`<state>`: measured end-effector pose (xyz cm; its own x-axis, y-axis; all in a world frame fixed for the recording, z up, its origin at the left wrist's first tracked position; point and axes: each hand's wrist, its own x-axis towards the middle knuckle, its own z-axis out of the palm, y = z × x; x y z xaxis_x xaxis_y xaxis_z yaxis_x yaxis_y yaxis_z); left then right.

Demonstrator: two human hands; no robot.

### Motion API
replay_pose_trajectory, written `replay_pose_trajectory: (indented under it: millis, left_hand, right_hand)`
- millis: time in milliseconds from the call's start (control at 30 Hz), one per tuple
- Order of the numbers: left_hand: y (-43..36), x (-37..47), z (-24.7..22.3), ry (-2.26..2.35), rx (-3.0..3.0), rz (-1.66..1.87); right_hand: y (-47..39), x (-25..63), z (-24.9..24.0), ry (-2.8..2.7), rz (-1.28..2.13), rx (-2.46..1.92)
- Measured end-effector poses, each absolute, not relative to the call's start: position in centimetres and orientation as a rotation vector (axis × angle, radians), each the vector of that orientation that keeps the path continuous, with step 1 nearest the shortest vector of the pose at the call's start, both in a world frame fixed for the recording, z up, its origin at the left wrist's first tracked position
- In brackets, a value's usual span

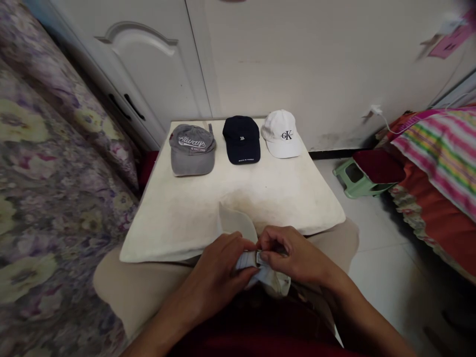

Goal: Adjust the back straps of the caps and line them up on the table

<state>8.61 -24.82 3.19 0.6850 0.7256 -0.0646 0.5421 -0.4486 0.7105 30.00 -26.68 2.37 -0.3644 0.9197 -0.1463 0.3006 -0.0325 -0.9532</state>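
Observation:
Close to my lap, both hands grip a pale baseball cap (238, 221) whose brim points away over the table edge. My left hand (226, 265) pinches the cap's back strap between thumb and fingers. From the other side, my right hand (288, 253) is closed on the strap near a small buckle (257, 258). Part of the crown shows bunched below my fingers. Across the far side of the table sit a grey cap (193, 148) with "Always" lettering, a navy cap (241, 140) and a white cap (282, 134) with "CK" on it.
A cream-covered table (178, 208) stands before my knees, against a wall and a white cabinet door (145, 64). A floral curtain (55, 198) hangs at the left. To the right are a green stool (353, 178) with a dark red top and a bed with a striped cover (446, 158).

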Motion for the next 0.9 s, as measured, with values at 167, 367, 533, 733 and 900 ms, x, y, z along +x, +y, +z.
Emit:
replay_pose_trajectory:
  millis: [167, 367, 533, 733, 900]
  left_hand:
    - [-24.7, 8.5, 3.1, 0.967, 2.158, 0.351]
    - [-24.6, 8.5, 2.9, 0.967, 2.171, 0.369]
    - [-24.8, 8.8, 2.9, 0.992, 2.218, 0.349]
    - [-24.8, 9.1, 2.8, 0.966, 2.277, 0.335]
    - [-24.6, 9.2, 2.7, 0.963, 2.299, 0.317]
  right_hand:
    - [-27.0, 30.2, 1.6, -1.458, 1.632, -1.083]
    - [-27.2, 30.2, 0.5, -1.349, 1.66, -0.987]
    - [-27.2, 29.5, 0.8, -1.407, 1.515, -1.124]
    - [-27.2, 29.2, 1.1, -1.567, 1.359, -1.281]
    - [-27.2, 29.0, 1.3, -1.639, 1.286, -1.351]
